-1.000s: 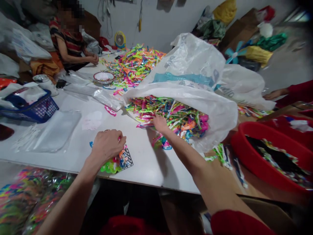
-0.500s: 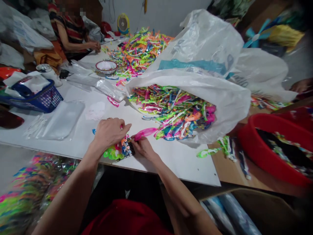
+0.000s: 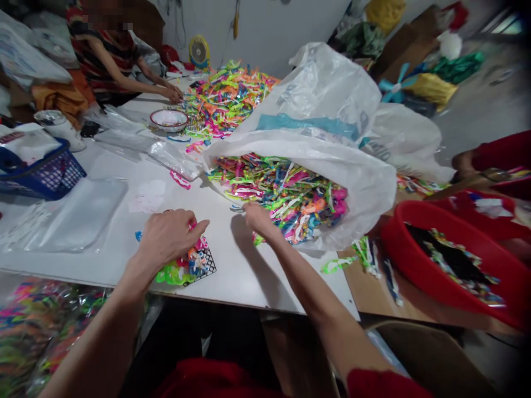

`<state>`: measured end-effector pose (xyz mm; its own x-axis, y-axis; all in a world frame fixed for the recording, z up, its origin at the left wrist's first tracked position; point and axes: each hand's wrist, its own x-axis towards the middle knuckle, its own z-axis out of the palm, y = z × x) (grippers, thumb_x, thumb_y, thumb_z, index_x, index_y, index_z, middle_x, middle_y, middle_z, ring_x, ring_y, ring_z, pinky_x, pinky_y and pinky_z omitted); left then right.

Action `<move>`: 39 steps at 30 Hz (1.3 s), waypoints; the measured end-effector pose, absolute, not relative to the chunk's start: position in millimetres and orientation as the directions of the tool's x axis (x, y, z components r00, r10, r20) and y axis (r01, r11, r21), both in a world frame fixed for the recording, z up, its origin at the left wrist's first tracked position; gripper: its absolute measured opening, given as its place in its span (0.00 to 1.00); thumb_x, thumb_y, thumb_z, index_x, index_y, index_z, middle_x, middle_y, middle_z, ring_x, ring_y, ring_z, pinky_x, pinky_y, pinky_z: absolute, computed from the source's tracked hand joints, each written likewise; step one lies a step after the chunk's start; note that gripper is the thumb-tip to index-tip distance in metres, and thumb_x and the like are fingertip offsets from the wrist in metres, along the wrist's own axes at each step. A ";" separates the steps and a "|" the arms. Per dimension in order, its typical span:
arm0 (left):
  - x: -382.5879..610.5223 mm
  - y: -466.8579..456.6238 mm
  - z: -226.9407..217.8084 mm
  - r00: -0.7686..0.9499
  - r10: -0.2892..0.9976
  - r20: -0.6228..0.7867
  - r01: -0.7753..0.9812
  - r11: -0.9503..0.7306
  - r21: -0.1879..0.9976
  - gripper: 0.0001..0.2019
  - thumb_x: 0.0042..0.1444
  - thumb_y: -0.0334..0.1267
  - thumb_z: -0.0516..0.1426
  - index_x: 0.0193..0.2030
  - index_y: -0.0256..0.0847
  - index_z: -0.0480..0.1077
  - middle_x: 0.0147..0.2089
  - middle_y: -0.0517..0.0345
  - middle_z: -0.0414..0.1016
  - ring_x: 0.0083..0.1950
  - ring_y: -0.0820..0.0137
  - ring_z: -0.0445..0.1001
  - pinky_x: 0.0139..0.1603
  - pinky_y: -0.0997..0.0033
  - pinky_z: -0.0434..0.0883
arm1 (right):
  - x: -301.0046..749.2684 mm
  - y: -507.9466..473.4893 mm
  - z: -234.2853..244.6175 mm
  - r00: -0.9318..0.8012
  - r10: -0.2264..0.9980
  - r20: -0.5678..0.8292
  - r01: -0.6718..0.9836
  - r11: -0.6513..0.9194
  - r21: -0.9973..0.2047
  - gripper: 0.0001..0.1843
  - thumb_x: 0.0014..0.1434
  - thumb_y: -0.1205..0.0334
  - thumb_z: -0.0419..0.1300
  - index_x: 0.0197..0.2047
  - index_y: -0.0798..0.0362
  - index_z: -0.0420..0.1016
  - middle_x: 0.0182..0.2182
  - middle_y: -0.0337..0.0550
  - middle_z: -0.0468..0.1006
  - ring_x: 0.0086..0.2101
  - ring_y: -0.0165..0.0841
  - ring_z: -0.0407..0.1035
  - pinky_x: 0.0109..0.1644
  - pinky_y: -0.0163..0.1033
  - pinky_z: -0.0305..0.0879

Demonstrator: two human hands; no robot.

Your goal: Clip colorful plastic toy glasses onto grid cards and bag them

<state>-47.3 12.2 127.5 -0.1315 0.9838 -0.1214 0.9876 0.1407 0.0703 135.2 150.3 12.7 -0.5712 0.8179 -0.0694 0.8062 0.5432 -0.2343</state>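
Plastic pieces (image 3: 196,261) bunched under left hand (image 3: 169,234)

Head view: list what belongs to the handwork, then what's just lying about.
Apparently in use:
Colourful pieces and black grid, at the left hand
White sack, its open mouth by the right hand

Apparently just lying about:
Blue basket
Yellow fan
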 end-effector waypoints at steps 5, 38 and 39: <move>-48.6 11.7 126.6 -0.066 0.992 -0.110 0.993 0.076 0.094 0.28 0.58 0.58 0.39 0.38 0.44 0.75 0.40 0.53 0.78 0.43 0.57 0.74 0.42 0.61 0.65 | 117.4 165.2 15.0 -0.599 0.801 -0.005 0.798 0.597 -0.086 0.14 0.58 0.78 0.49 0.43 0.62 0.73 0.48 0.58 0.70 0.51 0.43 0.60 0.55 0.47 0.55; -42.6 11.1 128.3 -0.096 0.987 -0.131 0.995 0.100 0.022 0.31 0.58 0.58 0.37 0.31 0.42 0.73 0.37 0.51 0.78 0.41 0.60 0.75 0.38 0.65 0.64 | 99.9 24.5 -28.6 -0.610 0.788 -0.078 0.605 0.400 -0.689 0.10 0.59 0.65 0.51 0.41 0.58 0.70 0.37 0.50 0.75 0.36 0.35 0.69 0.39 0.36 0.61; -42.4 11.5 129.3 -0.092 0.986 -0.135 0.995 0.096 0.023 0.31 0.58 0.59 0.36 0.31 0.42 0.73 0.37 0.51 0.78 0.41 0.59 0.75 0.38 0.65 0.64 | 95.6 24.3 -22.6 -0.619 0.779 -0.100 0.662 0.450 -0.599 0.11 0.58 0.67 0.50 0.42 0.58 0.69 0.38 0.51 0.75 0.36 0.36 0.69 0.39 0.36 0.61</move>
<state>-42.4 11.5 129.3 -0.0923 0.9865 -0.1354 0.9951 0.0962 0.0227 95.6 24.3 -22.6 -0.6193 0.7788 -0.1000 0.6623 0.4496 -0.5993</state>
